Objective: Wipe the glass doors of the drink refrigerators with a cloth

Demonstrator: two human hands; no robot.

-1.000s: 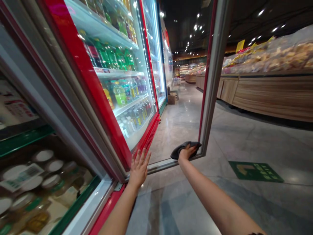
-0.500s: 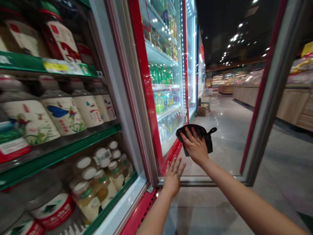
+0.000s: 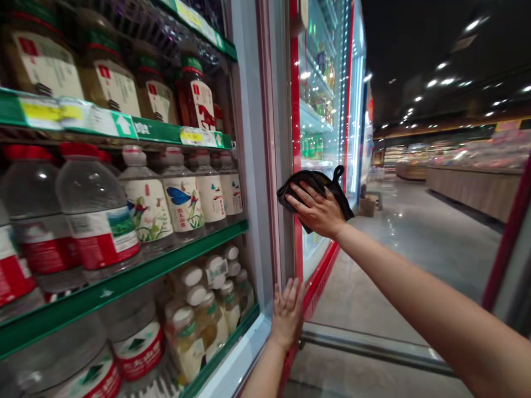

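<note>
My right hand [image 3: 317, 210] lies spread over a black cloth [image 3: 342, 202] with a small loop, pressing it against the glass of the open fridge door near the hinge-side frame. Fingers are stretched out across the cloth. Lower down, my left hand [image 3: 287, 309] rests with extended fingers against the lower part of the metal door frame [image 3: 279, 243], holding nothing. The glass door [image 3: 415, 276] stands swung out to the right, its metal bottom rail [image 3: 373, 345] low in view.
Bottles with red caps [image 3: 97, 215] and flower-labelled bottles [image 3: 182, 199] fill the fridge shelves on the left. Green shelf edges [image 3: 124, 290] run along them. Beyond the door is a lit drinks fridge [image 3: 319, 116], a shiny floor [image 3: 398, 221] and wooden display counters [image 3: 468, 188].
My right hand and the cloth have moved up and towards the door's hinge side. My left hand has come against the frame. The view has turned left, showing more shelves.
</note>
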